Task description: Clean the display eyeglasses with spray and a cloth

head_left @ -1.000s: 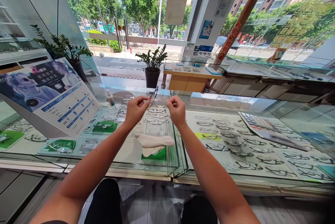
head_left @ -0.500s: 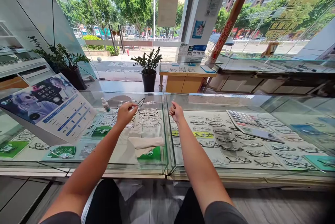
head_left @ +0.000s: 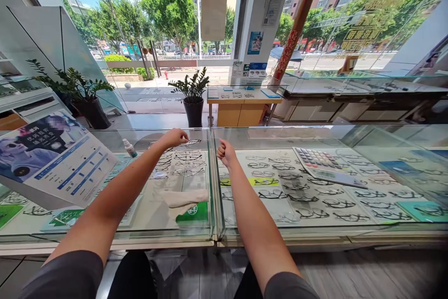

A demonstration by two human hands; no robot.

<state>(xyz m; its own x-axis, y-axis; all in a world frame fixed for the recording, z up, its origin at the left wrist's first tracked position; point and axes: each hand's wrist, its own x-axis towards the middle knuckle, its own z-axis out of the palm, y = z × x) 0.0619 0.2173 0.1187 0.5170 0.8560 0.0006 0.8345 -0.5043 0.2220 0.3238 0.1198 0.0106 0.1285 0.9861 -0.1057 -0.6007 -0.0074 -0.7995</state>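
Observation:
My left hand (head_left: pixel 174 138) reaches over the far part of the left glass display case (head_left: pixel 154 231), its fingers pinched together. Dark-framed eyeglasses (head_left: pixel 194 141) show at its fingertips; the hand partly hides the grip. My right hand (head_left: pixel 227 153) is closed in a loose fist above the right-hand case, near the seam between the two cases. What its fingers hold, if anything, is hidden. Nearer to me on the left case lies a crumpled beige cloth (head_left: pixel 184 198), beside a green card (head_left: pixel 192 212). A small white spray bottle (head_left: pixel 129 148) stands left of my left forearm.
Rows of eyeglasses (head_left: pixel 269 193) lie inside the cases. A calculator (head_left: pixel 325 166) rests on the right case, and a large printed calendar stand (head_left: pixel 70 159) is at the left. Beyond are a potted plant (head_left: pixel 193 110) and a wooden cabinet (head_left: pixel 241 113).
My left hand has moved forward with the eyeglasses, which now appear lower and flatter at its fingertips. My right hand stays closed in nearly the same place. The view has shifted slightly.

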